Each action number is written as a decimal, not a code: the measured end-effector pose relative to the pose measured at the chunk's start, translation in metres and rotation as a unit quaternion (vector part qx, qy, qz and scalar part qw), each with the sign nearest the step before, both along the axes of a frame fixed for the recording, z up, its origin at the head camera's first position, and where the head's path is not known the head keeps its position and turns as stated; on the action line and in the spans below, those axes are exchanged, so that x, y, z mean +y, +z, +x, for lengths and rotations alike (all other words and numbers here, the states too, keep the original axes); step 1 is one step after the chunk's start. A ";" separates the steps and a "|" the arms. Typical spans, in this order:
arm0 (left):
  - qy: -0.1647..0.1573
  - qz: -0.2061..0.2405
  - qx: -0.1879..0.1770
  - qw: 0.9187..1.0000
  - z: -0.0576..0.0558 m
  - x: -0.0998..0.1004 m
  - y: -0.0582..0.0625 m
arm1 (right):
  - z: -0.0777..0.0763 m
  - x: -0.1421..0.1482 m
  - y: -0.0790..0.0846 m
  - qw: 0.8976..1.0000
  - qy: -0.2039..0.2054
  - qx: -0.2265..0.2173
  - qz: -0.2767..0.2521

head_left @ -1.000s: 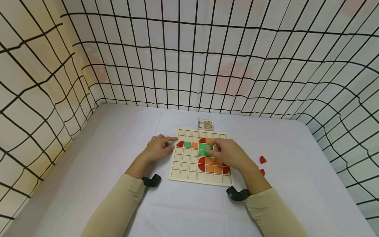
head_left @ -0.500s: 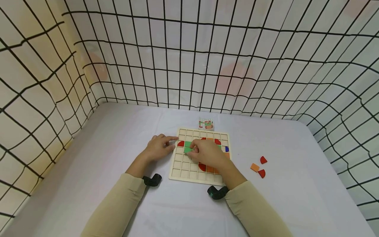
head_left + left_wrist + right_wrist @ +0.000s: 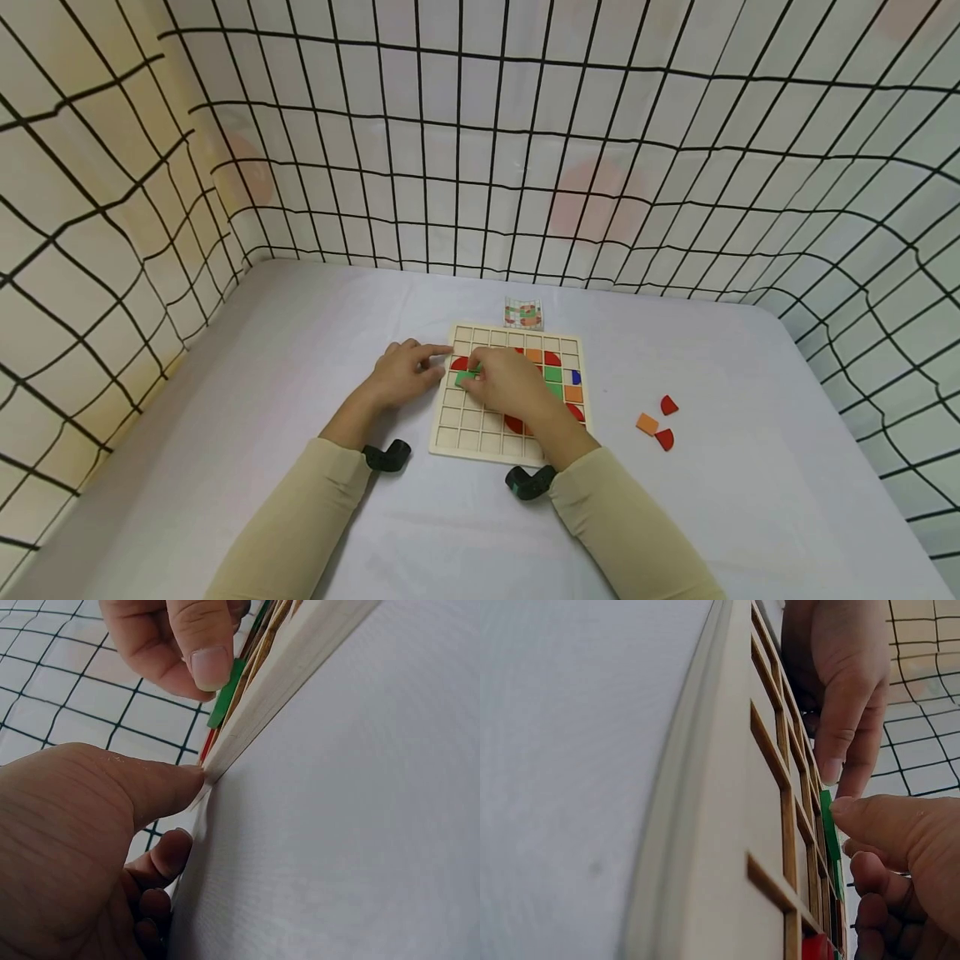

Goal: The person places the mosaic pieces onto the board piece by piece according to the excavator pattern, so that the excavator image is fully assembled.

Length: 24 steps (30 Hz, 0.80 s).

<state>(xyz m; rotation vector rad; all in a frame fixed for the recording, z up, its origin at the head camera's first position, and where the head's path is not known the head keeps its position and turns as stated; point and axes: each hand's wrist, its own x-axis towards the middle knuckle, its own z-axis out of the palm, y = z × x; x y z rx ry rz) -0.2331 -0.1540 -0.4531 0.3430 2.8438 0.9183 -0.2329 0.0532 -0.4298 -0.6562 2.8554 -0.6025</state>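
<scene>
In the head view, a square wooden grid board (image 3: 487, 446) lies on the table with red, green, orange and blue tiles in it. Thumb and forefinger of my right hand (image 3: 513, 385) pinch a green square tile (image 3: 464, 379) over its left columns; the right wrist view shows the same green tile (image 3: 830, 826) tilted against the grid. My left hand (image 3: 403, 373) rests at the board's left edge, forefinger stretched out. Its thumb (image 3: 169, 784) touches the board's rim in the left wrist view. Some tiles are hidden under my right hand.
Two red quarter-round tiles (image 3: 669, 405) and an orange square tile (image 3: 647, 424) lie on the table at right. A small printed pattern card (image 3: 522, 313) sits behind the board. Black wire mesh (image 3: 465, 192) stands along the back and sides.
My right hand has moved left across the board, bringing the green tile toward the left columns. That uncovers the board's right side and the loose orange tile. My left hand stays put.
</scene>
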 end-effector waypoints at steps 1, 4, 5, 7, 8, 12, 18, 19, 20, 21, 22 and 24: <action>0.000 0.000 0.000 1.000 0.000 0.000 0.000 | 0.000 0.000 0.000 1.000 -0.003 0.003 0.003; 0.000 -0.003 0.001 1.000 0.000 0.000 0.000 | 0.000 -0.001 -0.001 1.000 -0.004 0.005 0.003; 0.000 -0.003 0.002 1.000 0.000 0.000 0.000 | 0.000 -0.002 -0.001 1.000 -0.003 0.004 0.000; -0.002 -0.002 0.005 1.000 0.000 0.000 0.000 | 0.000 -0.003 -0.002 1.000 0.003 0.001 -0.007; -0.004 -0.002 0.006 1.000 0.000 0.000 0.000 | 0.001 -0.004 -0.002 1.000 0.007 0.001 -0.011; -0.006 0.003 0.005 1.000 0.000 -0.001 -0.001 | 0.001 -0.008 -0.003 1.000 0.017 0.006 -0.011; -0.004 0.005 0.003 1.000 0.000 -0.001 -0.002 | 0.001 -0.009 -0.002 1.000 0.017 0.008 -0.002; -0.004 0.005 0.002 1.000 0.000 0.000 -0.002 | 0.002 -0.008 -0.002 1.000 0.015 0.007 -0.004; -0.004 0.005 0.002 1.000 0.000 0.000 -0.002 | 0.002 -0.007 -0.002 1.000 0.013 0.004 -0.005; -0.003 0.005 0.001 1.000 0.000 0.000 -0.002 | 0.002 -0.005 -0.002 1.000 0.010 0.000 -0.010; -0.002 0.005 0.000 1.000 0.000 0.000 -0.002 | 0.003 -0.003 -0.002 1.000 0.006 -0.002 -0.013; 0.000 0.004 -0.001 1.000 0.000 0.000 -0.001 | 0.005 0.003 -0.001 1.000 -0.003 -0.008 -0.020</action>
